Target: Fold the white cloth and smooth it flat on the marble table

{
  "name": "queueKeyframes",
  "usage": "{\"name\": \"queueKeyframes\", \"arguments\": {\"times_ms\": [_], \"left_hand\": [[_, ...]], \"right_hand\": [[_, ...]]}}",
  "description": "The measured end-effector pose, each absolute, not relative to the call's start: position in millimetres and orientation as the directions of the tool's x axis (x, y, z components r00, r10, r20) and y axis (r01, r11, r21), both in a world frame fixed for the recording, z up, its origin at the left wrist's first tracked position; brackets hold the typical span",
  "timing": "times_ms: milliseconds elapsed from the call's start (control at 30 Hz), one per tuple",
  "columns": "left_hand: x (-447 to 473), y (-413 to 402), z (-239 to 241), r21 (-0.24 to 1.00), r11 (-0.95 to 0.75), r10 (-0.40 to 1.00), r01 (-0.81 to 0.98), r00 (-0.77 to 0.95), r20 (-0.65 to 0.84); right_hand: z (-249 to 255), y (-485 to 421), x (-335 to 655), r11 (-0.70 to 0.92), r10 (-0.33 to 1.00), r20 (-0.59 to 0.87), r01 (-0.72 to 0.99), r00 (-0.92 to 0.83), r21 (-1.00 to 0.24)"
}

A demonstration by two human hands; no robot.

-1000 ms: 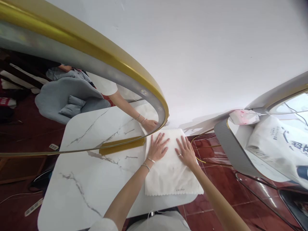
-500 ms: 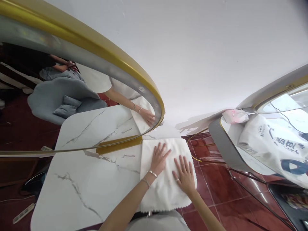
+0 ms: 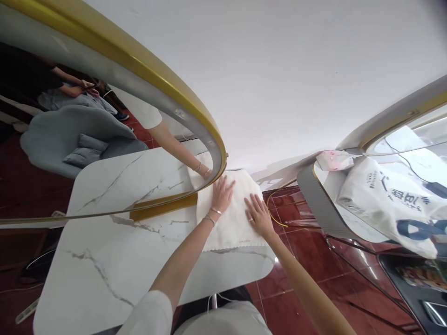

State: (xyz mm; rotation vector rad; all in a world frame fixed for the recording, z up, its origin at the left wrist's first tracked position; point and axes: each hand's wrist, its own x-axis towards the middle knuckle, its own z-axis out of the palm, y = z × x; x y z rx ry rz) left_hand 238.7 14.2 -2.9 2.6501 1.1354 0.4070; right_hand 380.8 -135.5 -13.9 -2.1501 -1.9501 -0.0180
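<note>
A white cloth (image 3: pixel 232 228) with a scalloped edge lies flat on the white marbled table (image 3: pixel 146 274), near its right end and against the wall. My left hand (image 3: pixel 222 194) rests on the cloth's upper left part, fingers stretched, beside the mirror's rim. On the right side of the cloth lies my right hand (image 3: pixel 259 215), palm down with fingers spread and a ring on one finger. Neither hand grips the cloth. Bracelets circle my left wrist.
A large gold-rimmed mirror (image 3: pixel 167 83) stands over the table, reflecting a grey chair and a seated person's hands. To the right, a second table (image 3: pixel 323 204) carries a white printed bag (image 3: pixel 377 195) and a pink-white packet (image 3: pixel 334 160). Red tiled floor (image 3: pixel 307 260) lies between.
Both hands have slid away from me toward the wall, and the cloth has moved with them. The table's front edge now shows below the cloth.
</note>
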Motion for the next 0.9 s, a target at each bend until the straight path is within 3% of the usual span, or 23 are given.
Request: {"name": "queueKeyframes", "arguments": {"times_ms": [300,500,700,767,833,900], "left_hand": [[138.0,-178.8,6.9,0.374,-0.796,0.541,0.475,0.837,0.088],[104.4,-174.0,5.3,0.348,-0.811,0.523,0.471,0.85,0.067],[73.0,-155.4,10.2,0.318,-0.774,0.597,0.547,0.798,0.079],[70.0,-141.3,11.7,0.347,-0.665,0.732,0.662,0.67,0.124],[73.8,-116.1,12.9,0.396,-0.39,0.921,0.831,0.344,0.184],[81.2,-84.0,14.3,0.46,-0.078,0.981,0.885,-0.016,0.196]], "right_hand": [[-15.1,-262.6,333.9,-0.145,0.976,0.14,0.98,0.164,-0.139],[-14.2,-262.0,291.5,-0.203,0.954,0.19,0.966,0.232,-0.161],[-10.0,-223.1,264.2,-0.107,0.965,0.218,0.976,0.148,-0.189],[-9.9,-207.8,262.8,-0.138,0.953,0.236,0.965,0.19,-0.221],[-9.4,-191.4,265.9,-0.211,0.933,0.231,0.938,0.277,-0.273],[-9.3,-176.3,271.4,-0.264,0.916,0.214,0.911,0.34,-0.316]]}}
